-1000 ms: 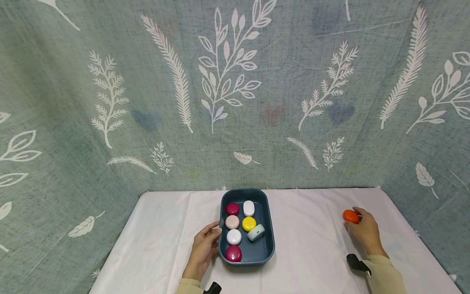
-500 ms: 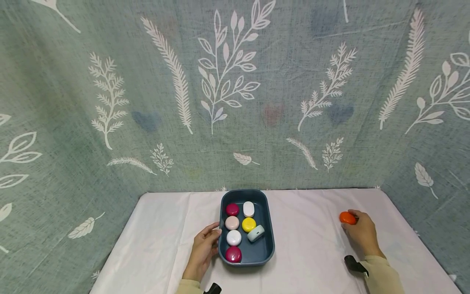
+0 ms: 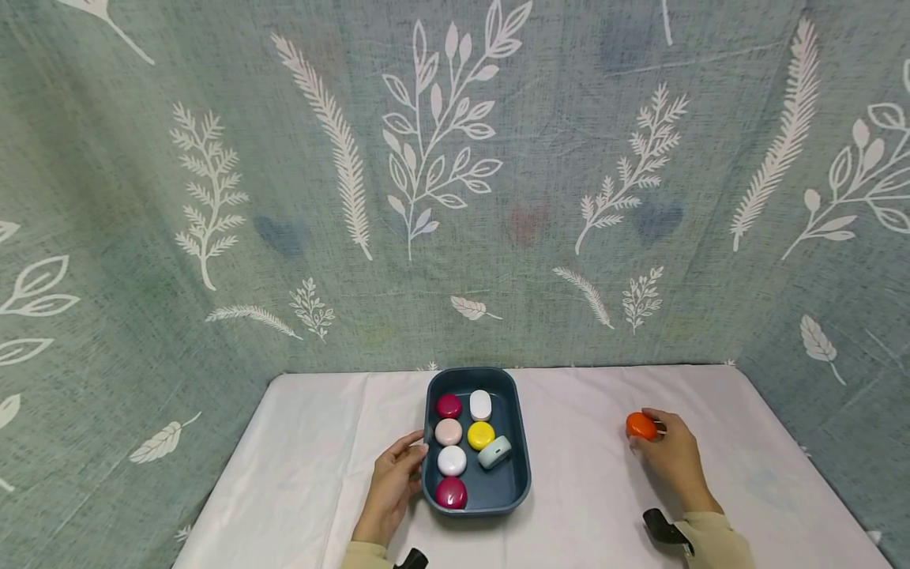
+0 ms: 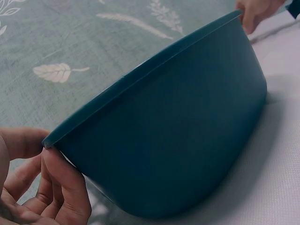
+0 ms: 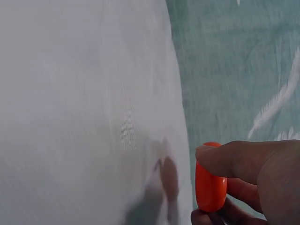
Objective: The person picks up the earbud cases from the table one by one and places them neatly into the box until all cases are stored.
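Observation:
A dark blue rectangular tray with rounded corners stands on the white-covered table. Its left rim is pinched by my left hand; the left wrist view shows the tray wall with thumb above the rim and fingers below. Off to the right, my right hand holds a glossy orange round, thick disc between thumb and fingers. Seen edge-on in the right wrist view, the orange disc partly hides behind the thumb. The disc's shadow and the hand's fall on the cloth.
Inside the tray lie two crimson discs, a pink disc, a round white disc, an oval white piece, a yellow disc and a tilted grey-green one. Leaf-patterned green cloth rises behind and at both sides.
My right hand has carried the orange disc leftward, toward the tray. My left hand stays at the tray's rim, and the tray's contents look the same.

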`<state>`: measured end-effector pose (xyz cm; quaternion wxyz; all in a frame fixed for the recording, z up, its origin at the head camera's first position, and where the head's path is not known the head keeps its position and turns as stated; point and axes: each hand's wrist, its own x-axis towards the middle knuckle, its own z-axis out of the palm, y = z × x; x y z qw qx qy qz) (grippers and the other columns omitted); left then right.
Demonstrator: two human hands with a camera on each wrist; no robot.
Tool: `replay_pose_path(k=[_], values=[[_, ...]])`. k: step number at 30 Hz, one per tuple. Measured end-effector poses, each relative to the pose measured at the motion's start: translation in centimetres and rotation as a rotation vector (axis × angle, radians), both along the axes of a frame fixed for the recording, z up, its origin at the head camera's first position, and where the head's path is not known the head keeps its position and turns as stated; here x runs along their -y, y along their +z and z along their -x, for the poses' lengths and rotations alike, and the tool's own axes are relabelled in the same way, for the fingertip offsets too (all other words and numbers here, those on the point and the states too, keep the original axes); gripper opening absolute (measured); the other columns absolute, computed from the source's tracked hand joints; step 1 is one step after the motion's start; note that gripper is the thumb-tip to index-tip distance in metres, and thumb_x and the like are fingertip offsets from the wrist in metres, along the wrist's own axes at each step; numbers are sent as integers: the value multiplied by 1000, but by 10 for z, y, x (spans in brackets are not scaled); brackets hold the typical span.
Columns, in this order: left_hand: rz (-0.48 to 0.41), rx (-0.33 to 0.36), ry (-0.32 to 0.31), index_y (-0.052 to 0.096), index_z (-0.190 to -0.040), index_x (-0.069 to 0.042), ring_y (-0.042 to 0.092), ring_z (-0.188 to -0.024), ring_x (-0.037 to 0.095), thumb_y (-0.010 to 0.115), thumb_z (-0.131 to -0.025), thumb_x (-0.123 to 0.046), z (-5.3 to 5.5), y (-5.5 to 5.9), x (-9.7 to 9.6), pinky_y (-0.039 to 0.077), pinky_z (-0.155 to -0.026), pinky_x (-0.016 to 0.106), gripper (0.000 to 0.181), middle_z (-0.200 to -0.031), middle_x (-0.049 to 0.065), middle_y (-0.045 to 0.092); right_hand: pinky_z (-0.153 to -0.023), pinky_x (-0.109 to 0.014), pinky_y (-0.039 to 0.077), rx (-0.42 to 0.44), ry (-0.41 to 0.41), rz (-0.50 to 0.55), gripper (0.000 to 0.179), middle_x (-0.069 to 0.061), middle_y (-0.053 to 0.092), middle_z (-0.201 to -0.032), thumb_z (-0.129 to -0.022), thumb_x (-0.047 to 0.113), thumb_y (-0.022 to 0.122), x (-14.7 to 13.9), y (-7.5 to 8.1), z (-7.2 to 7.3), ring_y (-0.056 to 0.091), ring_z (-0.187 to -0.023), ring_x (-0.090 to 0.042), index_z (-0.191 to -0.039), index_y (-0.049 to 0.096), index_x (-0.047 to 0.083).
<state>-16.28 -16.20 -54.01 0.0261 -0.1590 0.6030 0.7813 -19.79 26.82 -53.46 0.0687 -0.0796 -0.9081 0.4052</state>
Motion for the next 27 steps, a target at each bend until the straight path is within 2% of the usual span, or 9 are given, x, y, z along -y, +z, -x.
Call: replay_pose_path(k=[11, 18, 27], values=[[-2, 4, 2, 62, -139, 3, 56, -73, 7, 68, -101, -8, 1, -1, 0, 53, -59, 20, 40, -91, -5, 62, -95, -48, 57, -95, 89, 14, 54, -32, 62, -129, -84, -4, 83, 36, 4, -11, 64, -115, -46, -133, 62, -14], [2, 12, 0, 62, -140, 3, 57, -73, 8, 68, -101, -8, 1, -1, 1, 54, -60, 21, 40, -91, -4, 62, -89, -49, 60, -220, 151, 25, 51, -27, 67, -121, -79, -8, 87, 55, 4, -17, 67, -108, -44, -126, 67, -12], [-2, 19, 1, 61, -141, 3, 57, -74, 9, 68, -102, -9, 1, -1, 0, 54, -60, 22, 42, -92, -4, 63, -88, -50, 61, -282, 229, 47, 52, -21, 68, -119, -76, -14, 86, 80, 9, -25, 69, -104, -38, -125, 68, -10]])
